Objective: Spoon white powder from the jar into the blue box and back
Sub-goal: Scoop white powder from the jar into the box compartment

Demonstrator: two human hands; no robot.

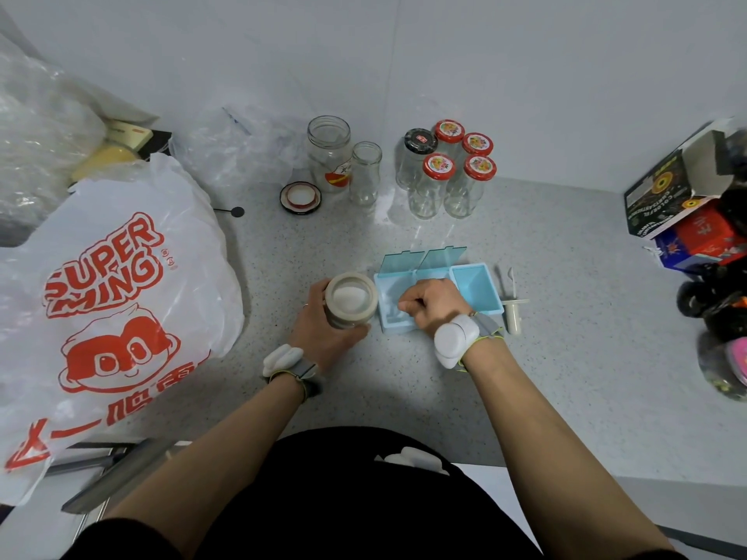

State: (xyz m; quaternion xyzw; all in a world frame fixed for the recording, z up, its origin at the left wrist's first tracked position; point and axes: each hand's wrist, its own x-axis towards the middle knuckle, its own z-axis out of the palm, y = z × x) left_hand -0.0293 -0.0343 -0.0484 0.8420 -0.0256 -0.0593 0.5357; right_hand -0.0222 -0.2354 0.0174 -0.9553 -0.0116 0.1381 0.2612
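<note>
Spill on the counter [545, 276]: the biggest risk, in my judgement, is powder dropping in the narrow gap between jar and box as each spoonful is crossing; the two are standing just beside each other, so a shaky or overfull scoop would be the cause.
Jar tipping: the jar [351, 299] is standing open and upright, and a nudge from the working hand could be rocking it.
Left hand [323, 337]: it is wrapping its fingers around the jar's side, bracing it on the counter.
Blue box [477, 293]: it is lying mid-counter with two clear lids hinged up; it could be sliding, since nothing is holding it.
Right hand [432, 307]: its fingers are curling over the box's left compartment, seemingly pinching a spoon, though I cannot tell, the tool being hidden.
White powder [349, 295]: it is sitting pale and level inside the jar, low under the rim.
</note>
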